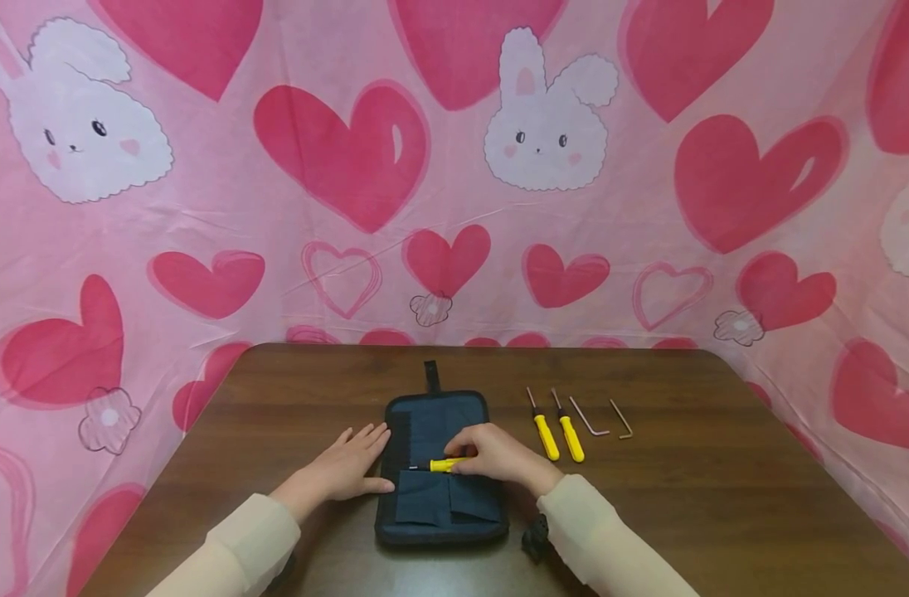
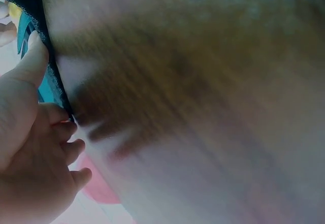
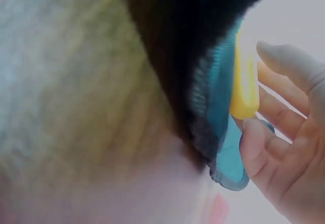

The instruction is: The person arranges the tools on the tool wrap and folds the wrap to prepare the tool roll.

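A dark blue tool pouch with black edging lies unfolded on the table. Across it, just above its lower pockets, a yellow-handled screwdriver lies sideways, its short visible shaft pointing left. My right hand pinches the handle's right end; the right wrist view has the yellow handle beside the fingers and the pouch's teal-looking cloth. My left hand rests along the pouch's left edge with fingers extended. In the left wrist view, its thumb lies over the pouch border.
To the right on the brown wooden table lie two yellow-handled screwdrivers and two hex keys, one longer and one shorter. A black strap extends from the pouch's far edge. A pink patterned cloth hangs behind.
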The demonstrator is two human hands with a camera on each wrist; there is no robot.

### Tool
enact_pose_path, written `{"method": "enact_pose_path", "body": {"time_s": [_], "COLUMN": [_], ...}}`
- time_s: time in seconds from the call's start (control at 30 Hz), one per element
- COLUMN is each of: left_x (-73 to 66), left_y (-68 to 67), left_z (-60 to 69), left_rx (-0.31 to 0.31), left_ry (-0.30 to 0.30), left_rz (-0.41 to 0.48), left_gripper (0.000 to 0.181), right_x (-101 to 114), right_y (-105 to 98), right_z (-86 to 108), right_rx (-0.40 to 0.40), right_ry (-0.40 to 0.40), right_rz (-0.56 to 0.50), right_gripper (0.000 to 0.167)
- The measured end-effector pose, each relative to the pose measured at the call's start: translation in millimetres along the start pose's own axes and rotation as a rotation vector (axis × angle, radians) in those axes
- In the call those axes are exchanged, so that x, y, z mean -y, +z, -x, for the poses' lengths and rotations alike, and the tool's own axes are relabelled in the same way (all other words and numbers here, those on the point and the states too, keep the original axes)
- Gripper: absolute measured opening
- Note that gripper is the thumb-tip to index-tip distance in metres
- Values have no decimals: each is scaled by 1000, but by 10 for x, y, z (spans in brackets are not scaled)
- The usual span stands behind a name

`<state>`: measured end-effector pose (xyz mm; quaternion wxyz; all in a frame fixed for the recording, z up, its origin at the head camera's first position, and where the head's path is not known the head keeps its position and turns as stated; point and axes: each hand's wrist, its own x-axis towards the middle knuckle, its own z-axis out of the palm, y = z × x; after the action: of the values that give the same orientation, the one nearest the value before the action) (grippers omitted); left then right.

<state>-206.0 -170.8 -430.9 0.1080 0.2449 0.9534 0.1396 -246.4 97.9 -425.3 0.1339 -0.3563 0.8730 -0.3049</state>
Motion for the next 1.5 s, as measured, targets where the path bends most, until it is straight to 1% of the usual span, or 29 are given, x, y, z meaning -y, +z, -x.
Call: {"method": "enact_pose_path", "body": {"time_s": [0.17,0.27,0.37,0.53,0.7,0.93,1.07,1.33,1.43,1.5], "left_x": [-5,-5,1,6,4,7,16,7,-4,-4], "left_y": [-9,-9,-4,-1,4,4,1,7,-1,0], "left_z": [8,7,-2,-12,-13,-11,-5,-10,-8,-9], "left_rx": [1,2,1,-3,-1,3,4,-3,-4,-4], "left_ry": [3,2,6,15,17,25,33,21,16,14], "left_rz": [7,7,2,1,-4,-3,-8,-6,-7,-12], "left_gripper": [83,83,83,83,83,83,82,83,83,83], "right_x": [36,79,117,135,85,22,-7,-74,-135,-178], "right_y": [-82,-148,-215,-312,-398,-527,-606,-717,-737,-745], "right_z": [17,30,51,88,145,229,272,375,404,422], "right_rx": [-38,-61,-86,-136,-191,-283,-328,-381,-398,-409], "right_ry": [-20,-35,-27,-11,-6,-9,12,63,68,85], "right_rz": [-62,-72,-77,-116,-148,-149,-146,-146,-153,-165], "right_gripper": [27,29,31,33,32,34,36,38,38,38]}}
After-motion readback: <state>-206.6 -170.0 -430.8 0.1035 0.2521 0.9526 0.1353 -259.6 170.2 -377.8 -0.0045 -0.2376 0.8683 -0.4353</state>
